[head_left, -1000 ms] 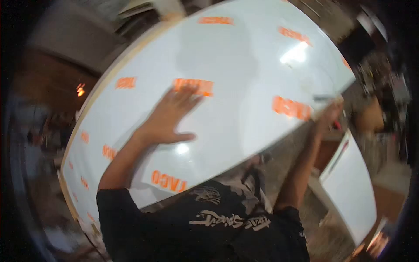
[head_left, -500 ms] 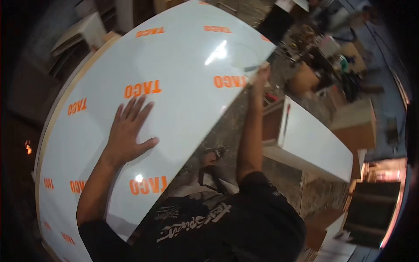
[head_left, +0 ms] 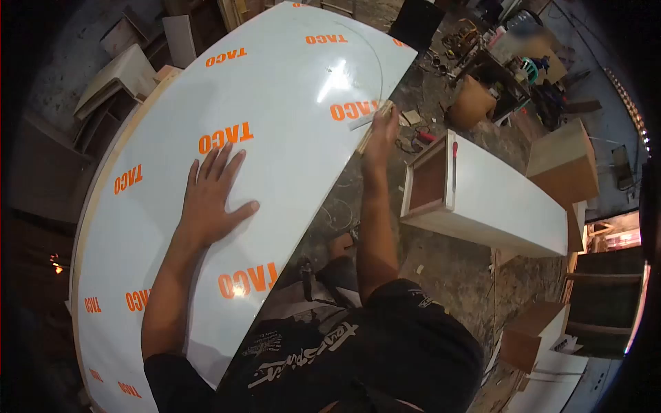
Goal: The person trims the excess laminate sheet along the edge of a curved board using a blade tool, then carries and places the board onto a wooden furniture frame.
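Observation:
A large white panel with orange TACO lettering (head_left: 296, 165) spreads out in front of me. My left hand (head_left: 215, 196) lies flat on it with the fingers spread, just below one of the printed words. At the panel's right edge my right hand (head_left: 383, 134) is closed round a thin, light wooden strip (head_left: 365, 142). A short grey flat piece (head_left: 361, 122) lies on the panel beside that hand. A thin curved line shows on the surface near the upper right corner.
On the right stands a long white box (head_left: 502, 199) with a red-and-black tool (head_left: 454, 162) on its end. Brown boxes (head_left: 564, 162) are behind it. A cluttered low table (head_left: 506, 86) is at the upper right. Cabinet pieces (head_left: 117, 79) stand at the upper left.
The view has swung right, bringing in more of the white box and floor. My left hand stays spread on the panel, and my right hand stays at its right edge.

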The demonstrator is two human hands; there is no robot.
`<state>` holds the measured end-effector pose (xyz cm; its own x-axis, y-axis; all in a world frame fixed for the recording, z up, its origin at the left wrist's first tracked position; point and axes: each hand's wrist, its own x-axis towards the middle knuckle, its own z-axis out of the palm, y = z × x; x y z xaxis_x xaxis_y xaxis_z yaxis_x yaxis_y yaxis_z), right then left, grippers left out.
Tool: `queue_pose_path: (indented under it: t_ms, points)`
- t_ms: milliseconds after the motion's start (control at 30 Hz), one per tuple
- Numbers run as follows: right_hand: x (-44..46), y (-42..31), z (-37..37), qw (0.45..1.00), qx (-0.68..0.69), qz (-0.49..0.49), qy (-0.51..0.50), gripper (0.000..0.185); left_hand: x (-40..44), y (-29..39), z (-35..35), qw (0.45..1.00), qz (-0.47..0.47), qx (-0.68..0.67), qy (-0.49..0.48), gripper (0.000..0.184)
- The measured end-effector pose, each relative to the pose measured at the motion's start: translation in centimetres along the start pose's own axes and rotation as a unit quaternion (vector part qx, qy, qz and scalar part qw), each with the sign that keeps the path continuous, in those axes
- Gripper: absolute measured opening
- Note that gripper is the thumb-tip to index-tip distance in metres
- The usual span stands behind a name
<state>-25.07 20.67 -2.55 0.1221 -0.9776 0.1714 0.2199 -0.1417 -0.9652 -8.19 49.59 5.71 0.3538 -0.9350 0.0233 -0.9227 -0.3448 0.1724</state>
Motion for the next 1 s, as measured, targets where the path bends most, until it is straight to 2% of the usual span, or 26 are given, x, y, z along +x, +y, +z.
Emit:
queue_pose_path:
  t_ms: [33, 67, 200, 300, 433, 467, 500, 567, 667, 733, 833, 933, 1000]
  points:
    - [-2.1, -0.1, 0.2, 0.999, -0.034, -0.018, 0.009, 0.064, -0.2, -0.2, 0.2, 1.000, 0.006, 0.007, 0.005, 0.091]
    - [-3.8, -0.2, 0.4, 0.998, 0.050, -0.020, -0.023, 0.064, -0.2, -0.5, 0.4, 1.000, 0.014, 0.014, 0.012, 0.089]
    - [-6.1, 0.4, 0.5, 0.995, 0.092, -0.027, -0.016, 0.063, -1.8, -1.2, 1.1, 0.998, 0.047, -0.015, 0.028, 0.082]
    - [-5.6, 1.8, 0.1, 1.000, -0.008, -0.023, 0.008, 0.061, -1.8, -1.4, 0.6, 0.997, 0.066, -0.032, 0.041, 0.079]
    - [-6.0, 1.2, -0.3, 0.998, 0.050, 0.024, -0.035, 0.061, -1.8, -1.5, 0.9, 0.996, 0.065, -0.046, 0.047, 0.080]
    - [-5.6, 2.0, 0.5, 0.997, 0.077, -0.022, -0.010, 0.061, -2.0, -1.7, 1.0, 0.996, 0.062, -0.048, 0.051, 0.080]
    - [-5.5, 2.7, 0.4, 0.998, 0.065, -0.017, -0.020, 0.063, -2.0, -2.1, 1.1, 0.995, 0.062, -0.043, 0.059, 0.080]
    - [-7.1, -0.5, 0.1, 0.999, 0.037, 0.005, -0.025, 0.066, -1.7, -2.2, 1.6, 0.995, 0.072, -0.033, 0.061, 0.080]
    - [-8.0, -1.7, 0.1, 0.998, 0.054, 0.010, -0.023, 0.065, -1.7, -1.7, 1.1, 0.995, 0.063, -0.047, 0.052, 0.080]
    - [-7.3, -0.7, -0.1, 0.996, 0.081, 0.019, -0.029, 0.064, -1.7, -1.4, 0.9, 0.996, 0.055, -0.050, 0.042, 0.081]
    - [-4.9, -0.5, -0.6, 0.997, 0.050, 0.036, -0.045, 0.067, -1.3, -1.1, 0.4, 0.998, 0.041, -0.040, 0.025, 0.081]
    - [-0.3, 1.8, -0.8, 0.995, -0.097, -0.029, 0.022, 0.064, -0.6, -1.0, 0.2, 0.999, 0.035, -0.028, 0.008, 0.080]
    - [3.3, 1.9, -1.3, 0.998, -0.054, -0.020, -0.014, 0.063, 0.0, -1.2, 0.1, 0.999, 0.024, -0.015, -0.014, 0.077]
